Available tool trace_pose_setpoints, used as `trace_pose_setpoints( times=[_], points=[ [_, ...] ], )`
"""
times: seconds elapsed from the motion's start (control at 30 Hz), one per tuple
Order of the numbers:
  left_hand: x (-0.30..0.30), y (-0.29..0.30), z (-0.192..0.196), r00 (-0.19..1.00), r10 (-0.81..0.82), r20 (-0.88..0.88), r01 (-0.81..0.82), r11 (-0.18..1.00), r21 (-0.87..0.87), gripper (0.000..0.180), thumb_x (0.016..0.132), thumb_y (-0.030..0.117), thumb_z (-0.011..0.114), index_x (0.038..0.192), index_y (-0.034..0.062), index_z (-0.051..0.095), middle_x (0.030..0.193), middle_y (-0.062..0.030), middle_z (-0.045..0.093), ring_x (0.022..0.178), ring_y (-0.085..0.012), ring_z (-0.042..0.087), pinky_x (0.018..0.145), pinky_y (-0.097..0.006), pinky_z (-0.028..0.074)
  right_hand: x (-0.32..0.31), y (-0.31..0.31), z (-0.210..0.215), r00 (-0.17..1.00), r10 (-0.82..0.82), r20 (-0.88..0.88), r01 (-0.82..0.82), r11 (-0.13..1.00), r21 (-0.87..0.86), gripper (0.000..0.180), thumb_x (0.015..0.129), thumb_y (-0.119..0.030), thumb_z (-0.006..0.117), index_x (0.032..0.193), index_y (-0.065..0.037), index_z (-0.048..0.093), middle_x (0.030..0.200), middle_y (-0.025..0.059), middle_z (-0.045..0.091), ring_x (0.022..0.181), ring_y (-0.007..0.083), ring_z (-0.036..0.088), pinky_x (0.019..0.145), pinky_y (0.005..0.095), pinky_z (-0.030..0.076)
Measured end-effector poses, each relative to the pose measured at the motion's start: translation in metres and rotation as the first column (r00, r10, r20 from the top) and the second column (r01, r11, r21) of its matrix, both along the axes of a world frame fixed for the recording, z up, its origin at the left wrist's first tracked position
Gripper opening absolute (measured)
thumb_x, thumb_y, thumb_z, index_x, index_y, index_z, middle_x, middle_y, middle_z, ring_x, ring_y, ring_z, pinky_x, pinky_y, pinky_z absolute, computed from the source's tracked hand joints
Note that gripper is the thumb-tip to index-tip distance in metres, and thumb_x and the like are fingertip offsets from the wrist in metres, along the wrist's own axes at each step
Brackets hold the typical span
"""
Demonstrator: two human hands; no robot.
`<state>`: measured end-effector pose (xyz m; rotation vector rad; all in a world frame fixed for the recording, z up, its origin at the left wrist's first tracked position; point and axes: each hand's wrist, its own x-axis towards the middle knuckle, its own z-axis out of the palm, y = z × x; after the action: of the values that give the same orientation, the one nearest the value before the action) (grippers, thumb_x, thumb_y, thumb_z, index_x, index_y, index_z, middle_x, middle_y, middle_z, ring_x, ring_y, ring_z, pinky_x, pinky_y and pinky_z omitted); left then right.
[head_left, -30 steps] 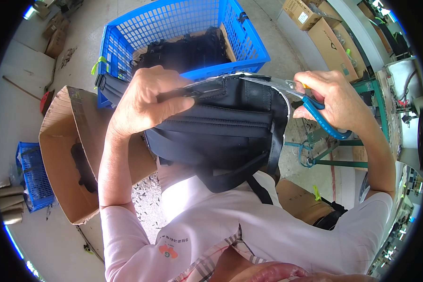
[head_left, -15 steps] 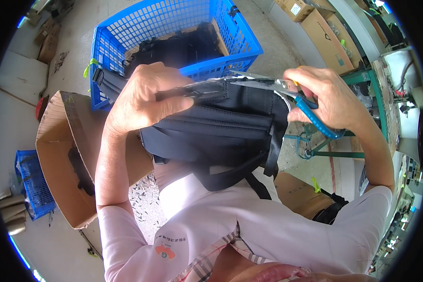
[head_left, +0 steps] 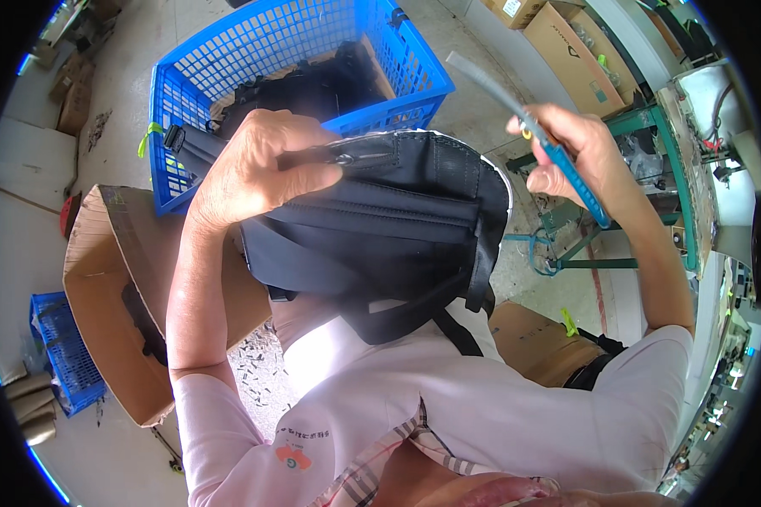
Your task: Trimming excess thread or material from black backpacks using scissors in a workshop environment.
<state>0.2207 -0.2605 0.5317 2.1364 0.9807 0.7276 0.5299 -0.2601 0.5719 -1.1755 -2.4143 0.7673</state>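
Note:
A black fabric bag (head_left: 364, 241) with straps, a zipper and a pale trimmed rim along its far and right edges lies in front of my body. My left hand (head_left: 258, 169) is closed on its far left edge, thumb on top. My right hand (head_left: 592, 156) grips a pair of blue-handled scissors (head_left: 585, 188), held up to the right of the bag and apart from it. The blades point up and to the left, seen nearly edge-on and looking like a single one.
Beyond the bag stands a blue plastic crate (head_left: 431, 95) with black pieces inside. An open cardboard box (head_left: 101, 279) and a smaller blue basket (head_left: 63, 342) are at left. A green metal frame (head_left: 678, 173) and cartons (head_left: 558, 55) stand at right. Dark scraps (head_left: 258, 359) litter the floor.
The scissors, whose blades lay along the bag's far edge, have lifted away and turned upward with my right hand. My left hand keeps its hold on the bag.

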Motion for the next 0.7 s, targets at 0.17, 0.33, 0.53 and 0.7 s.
trace_pose_setpoints(
  times=[0.17,0.33,0.53,0.7],
  points=[
    [0.009,0.007,-0.002,1.000,-0.016,-0.005,0.016,0.999,-0.052,0.020,0.067,0.012,0.065,0.080,-0.0021,0.062,0.065,-0.0092,0.057,0.060,-0.0171,0.055,0.056,-0.027,0.043,-0.016,0.001,-0.027,0.858,-0.199,-0.473,-0.015,0.911,-0.412,0.035,0.072,-0.018,0.069,0.101,-0.004,0.055,0.069,0.0004,0.055,0.065,0.0066,0.052,0.059,0.0192,0.042],
    [0.014,0.008,-0.001,0.999,0.004,-0.032,-0.006,0.997,-0.074,0.020,0.068,0.013,0.063,0.080,-0.0024,0.062,0.063,-0.0086,0.056,0.056,-0.0150,0.053,0.054,-0.026,0.042,-0.022,0.006,-0.038,0.890,-0.151,-0.431,0.008,0.949,-0.316,0.030,0.072,-0.014,0.066,0.099,-0.004,0.056,0.071,0.0007,0.053,0.062,0.0064,0.050,0.058,0.0196,0.041],
    [0.009,0.009,-0.005,1.000,0.027,-0.001,-0.027,0.989,-0.143,0.023,0.068,0.015,0.063,0.081,-0.0039,0.061,0.062,-0.0080,0.057,0.055,-0.0130,0.053,0.053,-0.026,0.042,-0.016,0.007,-0.041,0.769,-0.447,-0.457,0.038,0.746,-0.665,0.027,0.071,-0.012,0.057,0.097,-0.004,0.055,0.065,0.0005,0.050,0.056,0.0056,0.047,0.050,0.0179,0.039],
    [0.004,0.009,-0.006,0.999,0.040,-0.016,-0.042,0.991,-0.128,0.023,0.067,0.015,0.063,0.081,-0.0032,0.062,0.063,-0.0085,0.058,0.056,-0.0131,0.054,0.053,-0.025,0.043,0.009,-0.004,-0.034,0.941,-0.196,-0.275,0.065,0.904,-0.423,0.055,0.065,-0.034,0.072,0.104,-0.001,0.051,0.071,0.0037,0.051,0.062,0.0087,0.048,0.054,0.0236,0.041]
  ],
)
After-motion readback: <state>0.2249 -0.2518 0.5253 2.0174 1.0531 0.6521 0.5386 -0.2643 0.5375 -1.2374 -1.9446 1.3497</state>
